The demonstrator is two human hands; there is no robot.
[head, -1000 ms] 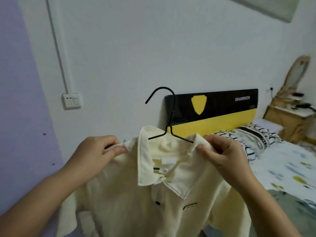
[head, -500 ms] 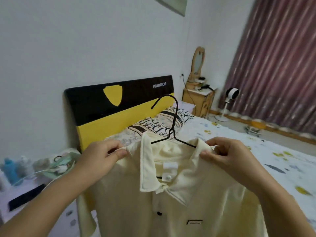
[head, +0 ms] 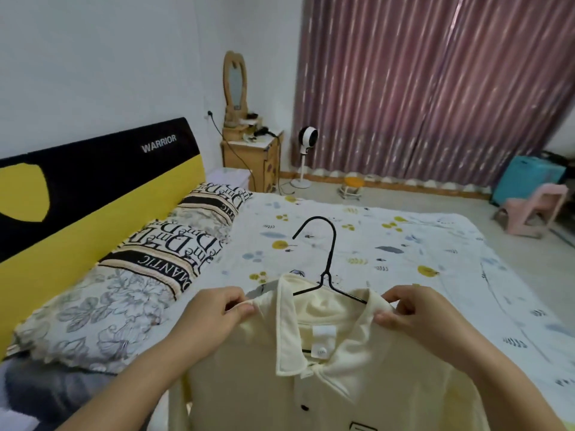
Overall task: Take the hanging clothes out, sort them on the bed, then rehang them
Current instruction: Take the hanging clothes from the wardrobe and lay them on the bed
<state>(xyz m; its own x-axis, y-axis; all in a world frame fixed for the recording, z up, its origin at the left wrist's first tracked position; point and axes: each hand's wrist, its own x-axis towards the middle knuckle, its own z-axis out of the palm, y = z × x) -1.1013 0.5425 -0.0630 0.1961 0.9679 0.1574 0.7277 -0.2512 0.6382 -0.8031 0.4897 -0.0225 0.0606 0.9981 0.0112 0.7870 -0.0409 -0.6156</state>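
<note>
Shirt (head: 326, 374), cream polo on a black wire hanger (head: 326, 269), is held up over the near edge of the bed (head: 389, 244); my left hand (head: 214, 318) pinches its left shoulder seam and my right hand (head: 413, 312) pinches the right. Two patterned pillows (head: 161, 259) line the headboard edge, and I note the patterned sheet lies open toward the far edge. Against the earlier frame, my view has swung right and down, grips unchanged.
</note>
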